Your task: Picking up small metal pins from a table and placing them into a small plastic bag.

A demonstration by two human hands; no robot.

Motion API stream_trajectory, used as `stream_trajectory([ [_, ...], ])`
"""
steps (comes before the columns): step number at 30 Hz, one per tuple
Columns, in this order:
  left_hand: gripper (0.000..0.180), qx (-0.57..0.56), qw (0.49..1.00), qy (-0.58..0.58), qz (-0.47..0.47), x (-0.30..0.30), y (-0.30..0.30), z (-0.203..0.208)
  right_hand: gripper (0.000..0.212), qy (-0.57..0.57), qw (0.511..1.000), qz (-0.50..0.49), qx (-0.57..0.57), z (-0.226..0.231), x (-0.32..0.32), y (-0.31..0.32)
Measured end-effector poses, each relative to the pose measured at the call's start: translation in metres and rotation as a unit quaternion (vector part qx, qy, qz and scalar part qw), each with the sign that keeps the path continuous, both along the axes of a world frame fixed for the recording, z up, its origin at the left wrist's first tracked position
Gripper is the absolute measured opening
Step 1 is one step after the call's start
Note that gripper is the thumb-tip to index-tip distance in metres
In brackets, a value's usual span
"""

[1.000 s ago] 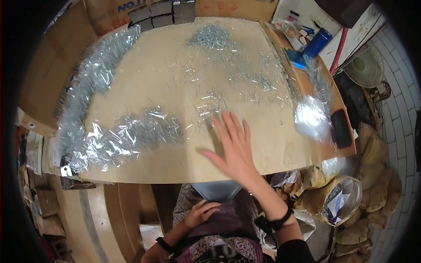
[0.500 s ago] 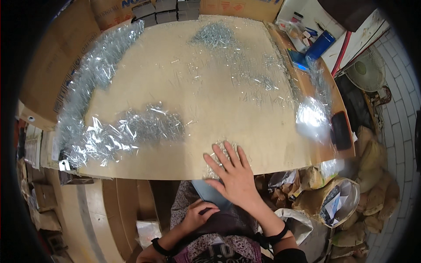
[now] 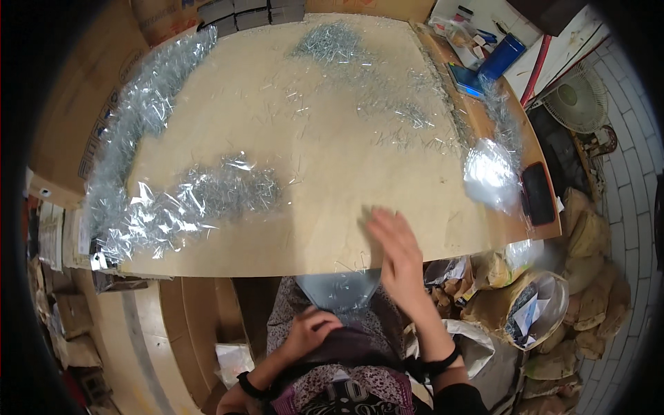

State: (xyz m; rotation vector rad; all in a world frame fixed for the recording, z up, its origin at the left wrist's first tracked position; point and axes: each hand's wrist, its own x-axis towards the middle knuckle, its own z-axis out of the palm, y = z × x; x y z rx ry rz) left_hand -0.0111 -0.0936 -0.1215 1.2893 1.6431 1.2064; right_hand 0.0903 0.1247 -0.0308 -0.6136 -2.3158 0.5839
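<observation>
A grey-blue plastic tray or bag point(image 3: 339, 292), its exact kind unclear, sits at my lap just under the table's front edge, with a few thin shiny pieces in it. My left hand point(image 3: 312, 333) is closed on its near edge, fingers curled. Over the table's front edge, beside the tray, is my right hand point(image 3: 400, 250), open, fingers stretched and somewhat blurred, holding nothing visible. A few thin wire-like pieces point(image 3: 351, 264) lie at the edge above the tray. More of them form a heap point(image 3: 335, 43) at the far side of the table point(image 3: 332, 187).
Shiny clear strips pile along the left point(image 3: 142, 104) and front left point(image 3: 221, 190). A clear bundle point(image 3: 491, 173), a dark phone point(image 3: 538, 194), a lit phone point(image 3: 467, 79) and a blue cylinder point(image 3: 501, 57) lie at right. An open sack point(image 3: 477, 315) stands below; a fan point(image 3: 575, 104) is beyond.
My right hand has moved right and slightly up from the small pile at the front edge. That pile is mostly gone from the table, and thin pieces now show in the tray.
</observation>
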Motion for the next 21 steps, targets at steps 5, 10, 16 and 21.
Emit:
stream_trajectory([
  [5, 0.007, -0.025, 0.999, -0.025, 0.021, -0.001, 0.005, 0.002, 0.048, -0.070, 0.987, -0.109, 0.090, -0.006, -0.025, 0.093],
  [10, 0.008, -0.001, 0.999, -0.023, 0.030, -0.005, 0.003, -0.002, 0.042, -0.092, 0.993, -0.019, 0.073, -0.005, -0.019, 0.071],
  [16, 0.007, -0.031, 0.998, -0.031, 0.034, -0.001, 0.006, -0.003, 0.047, -0.053, 0.998, 0.038, 0.023, 0.001, 0.017, 0.018],
  [21, 0.007, -0.013, 1.000, -0.026, 0.005, 0.001, -0.001, 0.000, 0.052, -0.014, 0.997, 0.073, -0.032, -0.001, 0.024, 0.004],
])
